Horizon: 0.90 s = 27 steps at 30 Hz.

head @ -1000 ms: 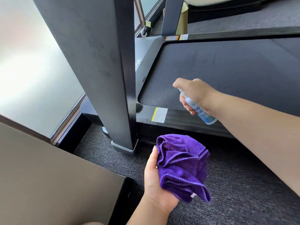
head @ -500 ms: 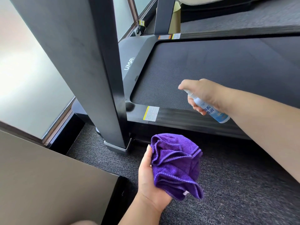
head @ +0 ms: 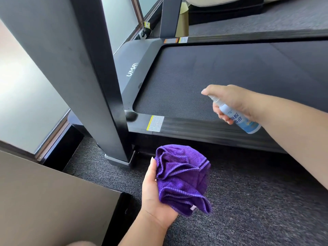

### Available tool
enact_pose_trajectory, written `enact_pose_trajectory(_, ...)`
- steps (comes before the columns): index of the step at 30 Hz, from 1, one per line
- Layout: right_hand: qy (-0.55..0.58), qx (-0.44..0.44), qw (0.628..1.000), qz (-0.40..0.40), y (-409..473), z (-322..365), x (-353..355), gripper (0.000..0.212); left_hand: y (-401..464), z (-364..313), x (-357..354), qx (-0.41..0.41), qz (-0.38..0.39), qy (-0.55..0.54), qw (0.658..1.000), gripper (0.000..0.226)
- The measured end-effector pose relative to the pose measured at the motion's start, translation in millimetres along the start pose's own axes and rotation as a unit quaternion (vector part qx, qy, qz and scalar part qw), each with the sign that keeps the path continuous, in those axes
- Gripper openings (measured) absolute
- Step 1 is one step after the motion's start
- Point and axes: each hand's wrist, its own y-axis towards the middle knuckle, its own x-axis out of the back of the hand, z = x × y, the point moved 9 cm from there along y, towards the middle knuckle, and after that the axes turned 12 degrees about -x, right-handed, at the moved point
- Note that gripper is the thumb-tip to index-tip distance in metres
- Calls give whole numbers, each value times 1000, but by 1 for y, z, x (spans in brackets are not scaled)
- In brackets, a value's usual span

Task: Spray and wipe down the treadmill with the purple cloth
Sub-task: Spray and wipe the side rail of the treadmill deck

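The treadmill's dark belt (head: 221,77) fills the upper middle, with a black side rail (head: 195,125) along its near edge. My right hand (head: 232,102) grips a small blue-and-white spray bottle (head: 237,118) over the belt's near edge, forefinger on the nozzle, which points left across the belt. My left hand (head: 156,196) holds a bunched purple cloth (head: 181,180) low over the carpet, in front of the rail.
A thick black treadmill upright (head: 92,77) rises at the left, its foot on the grey carpet (head: 248,201). A frosted window (head: 26,96) lies behind it. A brown panel (head: 49,201) fills the lower left corner. A second upright (head: 170,16) stands at the far side.
My right hand with the bottle has shifted right along the belt's near edge. The view has panned, so the upright and cloth sit further left in frame.
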Motion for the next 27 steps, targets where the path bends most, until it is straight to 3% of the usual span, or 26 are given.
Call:
enact_pose_trajectory(8,-36,-22,998,-36,-7,-25,26,54,0,0,-3,-15,3,9,1000,66)
enact_pose_trajectory(16,-28,-23,999,-26,-14,-33,36,67,1,-4,-4,-42,0,10,999,65)
enact_pose_trajectory(27,-41,-75,996,-20,-17,-70,62,54,7,-15,5,-82,-28,15,996,64)
